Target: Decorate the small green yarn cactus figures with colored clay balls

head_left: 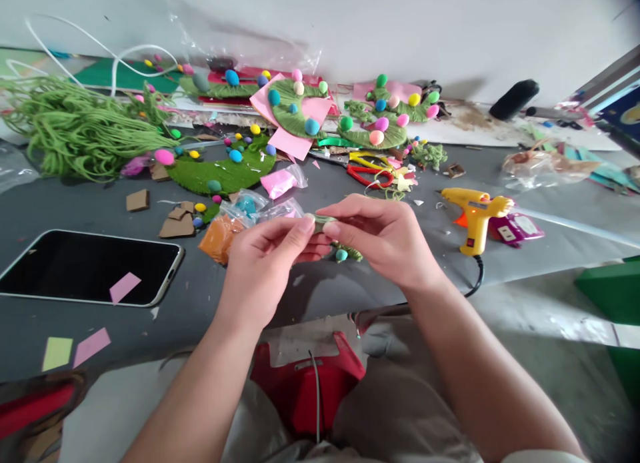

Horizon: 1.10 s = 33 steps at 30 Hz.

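Between the fingertips of both hands is a small grey-green piece (324, 223); its kind is hard to tell because the fingers cover much of it. My left hand (265, 263) pinches its left end with thumb and fingers. On the other end, my right hand (385, 243) pinches with thumb and forefinger. Just below the right fingers lies a green yarn piece with a teal pompom (341, 254). Beside the left hand are a bag of orange material (220, 238) and clear bags with blue and pink contents.
A yellow glue gun (477, 216) rests at the right, its cord over the table edge. A phone (90, 266) lies left. Behind are green yarn (85, 130), a green felt shape (220, 173), pompom-covered wrapped shapes (295, 110) and red-handled scissors (370, 176).
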Motion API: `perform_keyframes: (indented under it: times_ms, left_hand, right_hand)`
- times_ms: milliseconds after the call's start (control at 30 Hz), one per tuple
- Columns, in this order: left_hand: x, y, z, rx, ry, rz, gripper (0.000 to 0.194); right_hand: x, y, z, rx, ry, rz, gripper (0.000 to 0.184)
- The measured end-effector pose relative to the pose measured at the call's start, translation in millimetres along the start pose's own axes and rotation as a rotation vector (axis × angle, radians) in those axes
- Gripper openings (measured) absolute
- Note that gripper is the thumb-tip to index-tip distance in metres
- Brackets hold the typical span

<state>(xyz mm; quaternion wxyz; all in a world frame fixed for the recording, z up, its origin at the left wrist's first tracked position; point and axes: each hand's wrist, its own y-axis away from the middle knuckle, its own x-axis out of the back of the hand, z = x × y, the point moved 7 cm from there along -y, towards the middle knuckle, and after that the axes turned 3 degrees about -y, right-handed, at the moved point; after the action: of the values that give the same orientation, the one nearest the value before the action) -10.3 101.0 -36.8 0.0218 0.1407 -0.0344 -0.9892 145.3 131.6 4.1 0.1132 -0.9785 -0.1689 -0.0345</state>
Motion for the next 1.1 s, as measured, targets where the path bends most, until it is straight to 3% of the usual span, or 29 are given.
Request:
perform_keyframes:
  times_ms: [133, 300, 467, 633, 833, 1000, 1100]
  left_hand:
    - [7.5, -1, 3, -0.031, -0.026, 0.052, 0.018]
    - [-5.0, 2, 1, 0.055, -0.009, -0.102, 0.027]
    - [-17.4, 6, -1, 0.087, 0.03, -0.218, 0.034]
    - [-6.5, 2, -7, 0.071, -0.014, -0.12, 0.023]
    - [-3.7, 2, -3, 0.065, -0.035, -0.096, 0.018]
    - [-10.9, 7, -4, 0.117, -0.017, -0.193, 0.022]
    - [-19.7, 9, -3, 0.119, -0.003, -0.309, 0.027]
  right_hand:
    - [20, 1, 0, 0.025, 0.034, 0.149, 0.03]
    - [30, 3, -3, 0.128, 0.033, 0.326, 0.016]
    - [4, 1, 0, 0.05, -0.011, 0.148, 0.02]
    - [-14, 2, 5, -0.046, 0.04, -0.075, 0.032]
    - [10, -1, 3, 0.028, 0.216, 0.115, 0.031]
    - [29, 2, -2, 0.063, 0.241, 0.321, 0.03]
    - [19, 3, 0, 0.048, 0.17, 0.238, 0.03]
